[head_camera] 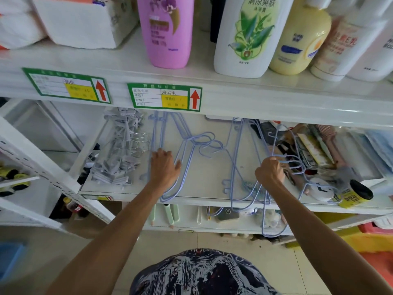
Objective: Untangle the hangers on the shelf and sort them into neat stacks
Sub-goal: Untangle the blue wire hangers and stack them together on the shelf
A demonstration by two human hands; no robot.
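Pressing your left hand (164, 167) flat, fingers spread, on the blue hangers (184, 145) lying in the middle of the shelf (204, 188), you've got your right hand (271, 170) fisted round the hooks of a tangled bunch (287, 161) further right, whose loops droop past the shelf's front edge.

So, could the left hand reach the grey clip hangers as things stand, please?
Probably yes. The left hand rests on the blue hangers, right beside the clip hangers, with nothing between them; the upper shelf leaves room above.
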